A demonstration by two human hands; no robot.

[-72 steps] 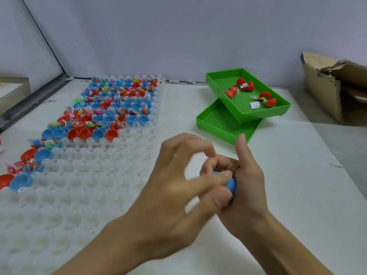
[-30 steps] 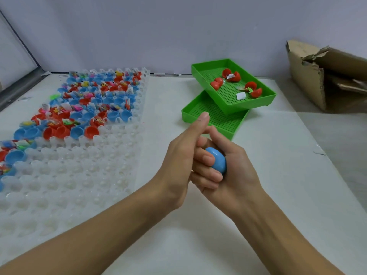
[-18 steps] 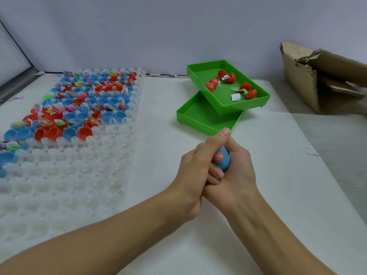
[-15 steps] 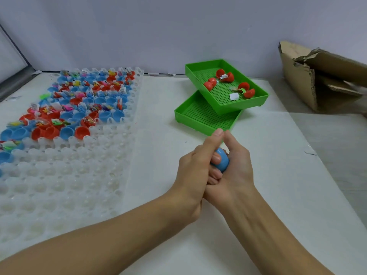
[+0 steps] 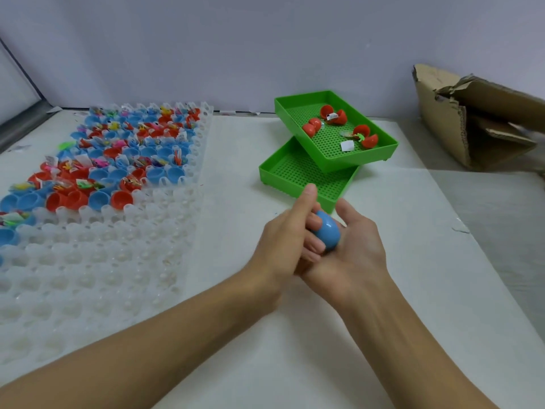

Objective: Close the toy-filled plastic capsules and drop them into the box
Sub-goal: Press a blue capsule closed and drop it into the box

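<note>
Since half a second ago the right hand [image 5: 351,249] has loosened: its thumb, which was pressed against the left thumb over the blue capsule [image 5: 326,231], now stands apart from it, so more of the shell shows. The left hand [image 5: 290,240] has kept its place, thumb stretched up and forward.

In the head view, the only one, the capsule is closed and lies in the right palm, the right fingers curled round its underside and their tips showing at its left edge. The left hand presses against those fingers from the left, its own fingers folded in beneath; whether it grips the shell itself I cannot tell — only its thumb side touches the blue.

Just beyond the two thumbs sits a green tray [image 5: 298,175], and a second green tray [image 5: 333,143] rests skewed across its far end, carrying a few open red capsule halves [image 5: 312,126] and scraps of paper. Far to the right of the right hand, well apart, stands the cardboard box [image 5: 442,122], its flaps torn and hanging open.

To the left of the left hand spreads a clear plastic holder [image 5: 112,261] with many round cells — the near cells hold nothing, while the far ones are packed with open blue and red capsules [image 5: 124,154] with small toys inside. Everything lies on a white table [image 5: 413,290]
</note>
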